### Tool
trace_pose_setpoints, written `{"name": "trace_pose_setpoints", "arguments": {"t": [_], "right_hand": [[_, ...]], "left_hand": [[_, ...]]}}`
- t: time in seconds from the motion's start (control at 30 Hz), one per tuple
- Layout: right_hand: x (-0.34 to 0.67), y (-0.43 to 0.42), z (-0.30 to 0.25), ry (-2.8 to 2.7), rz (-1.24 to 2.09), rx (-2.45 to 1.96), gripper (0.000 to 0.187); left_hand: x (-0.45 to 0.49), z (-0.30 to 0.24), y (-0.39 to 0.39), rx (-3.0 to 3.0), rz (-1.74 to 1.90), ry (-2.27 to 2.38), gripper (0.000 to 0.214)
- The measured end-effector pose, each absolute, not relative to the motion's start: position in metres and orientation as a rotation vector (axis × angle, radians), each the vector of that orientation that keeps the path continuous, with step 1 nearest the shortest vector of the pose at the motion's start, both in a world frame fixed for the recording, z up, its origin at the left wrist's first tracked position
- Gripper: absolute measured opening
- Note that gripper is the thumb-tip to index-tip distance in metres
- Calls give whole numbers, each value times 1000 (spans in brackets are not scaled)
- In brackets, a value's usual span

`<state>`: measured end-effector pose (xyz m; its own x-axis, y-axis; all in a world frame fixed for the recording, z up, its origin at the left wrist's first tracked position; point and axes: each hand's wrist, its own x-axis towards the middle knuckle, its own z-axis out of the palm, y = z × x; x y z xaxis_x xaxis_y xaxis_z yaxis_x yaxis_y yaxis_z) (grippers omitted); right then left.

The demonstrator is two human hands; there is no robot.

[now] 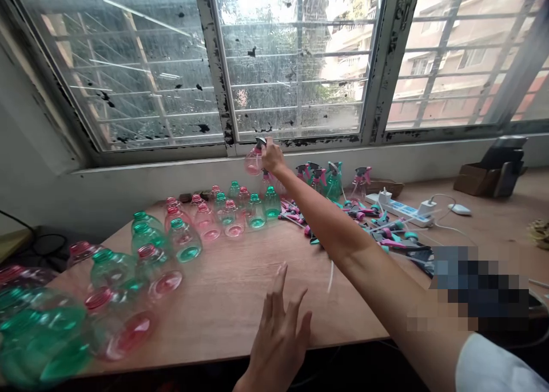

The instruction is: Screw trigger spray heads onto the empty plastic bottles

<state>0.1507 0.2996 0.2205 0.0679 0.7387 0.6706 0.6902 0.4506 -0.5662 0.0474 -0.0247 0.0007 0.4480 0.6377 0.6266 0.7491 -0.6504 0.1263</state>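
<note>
My right hand (271,156) reaches far across the wooden table (240,289) and is closed round a pink spray bottle (254,160) with a grey trigger head, held up near the window sill. My left hand (279,332) hovers open over the table's near edge, fingers spread, holding nothing. Several empty pink and green plastic bottles (184,240) without heads stand in a long row running from the near left to the middle back.
A few assembled spray bottles (332,180) stand by the wall at the back. Loose pink and teal trigger heads (386,232) lie in a pile on the right. A white power strip (401,209) and a cardboard box (480,178) sit farther right.
</note>
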Motion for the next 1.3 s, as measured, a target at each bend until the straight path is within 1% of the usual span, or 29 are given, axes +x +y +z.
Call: {"name": "trace_pose_setpoints", "arguments": {"t": [0.17, 0.33, 0.43, 0.57, 0.7, 0.83, 0.93, 1.0, 1.03, 1.1, 1.17, 1.23, 1.3], "right_hand": [[139, 330, 191, -1674, 81, -1421, 29], [130, 337, 158, -1735, 92, -1537, 32], [125, 338, 146, -1758, 92, -1571, 31], [114, 338, 134, -1778, 76, -1573, 31], [107, 337, 129, -1779, 43, -1570, 32], [114, 329, 131, -1801, -13, -1555, 38], [128, 312, 134, -1873, -67, -1497, 53], [140, 293, 134, -1947, -113, -1424, 64], [146, 281, 133, -1989, -138, -1380, 66], [161, 253, 125, -2073, -182, -1293, 65], [179, 219, 111, -2143, -207, -1232, 66], [201, 182, 89, -2154, -212, -1231, 65], [225, 142, 64, -2148, -211, -1251, 57]], "left_hand": [[49, 3, -26, -2542, -1030, -1119, 40], [51, 0, -25, -2515, -1026, -1033, 39], [49, 0, -26, -2568, -1101, -975, 35], [44, 1, -29, -2634, -1266, -932, 30], [43, 0, -29, -2658, -1204, -879, 31], [45, 3, -27, -2720, -1163, -1008, 36], [46, 9, -27, -2771, -1114, -1106, 41], [47, 12, -28, -2819, -1016, -1109, 43], [47, 13, -28, -2845, -947, -1100, 42], [48, 15, -29, -2878, -819, -1082, 40], [48, 16, -29, -2874, -768, -1070, 38], [47, 17, -28, -2855, -808, -1060, 40], [46, 18, -28, -2840, -876, -1059, 42]]}}
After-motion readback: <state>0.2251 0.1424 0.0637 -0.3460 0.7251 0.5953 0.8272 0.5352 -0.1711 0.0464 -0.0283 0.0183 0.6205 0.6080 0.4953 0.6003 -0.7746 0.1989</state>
